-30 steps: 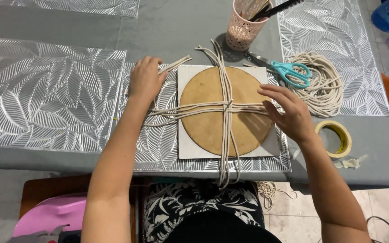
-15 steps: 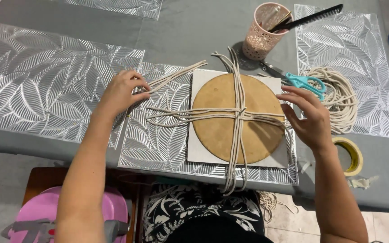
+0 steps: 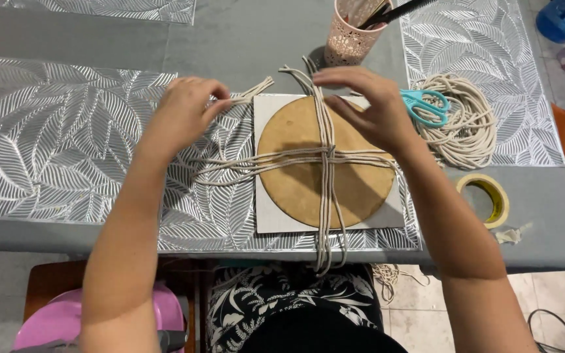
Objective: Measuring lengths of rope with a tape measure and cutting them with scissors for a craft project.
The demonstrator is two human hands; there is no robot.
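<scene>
Grey table (image 3: 250, 39), silver leaf placemats (image 3: 53, 137), left fingers (image 3: 214, 98) pinching cord ends (image 3: 253, 91), right fingers (image 3: 341, 78) spread, empty.

Single view, head-worn camera, wearer seated at near edge of surface (image 3: 243, 39). Looks steeply down and forward, almost overhead. Near range: both forearms enter from bottom edge, left hand (image 3: 181, 117) and right hand (image 3: 374, 111) sit in upper middle of frame. Round board (image 3: 295, 189) lies near centre; wearer's lap and patterned clothing fill bottom centre. Far side of surface cut off by top edge; floor visible at right and lower corners. No second view, so no shared region.
</scene>
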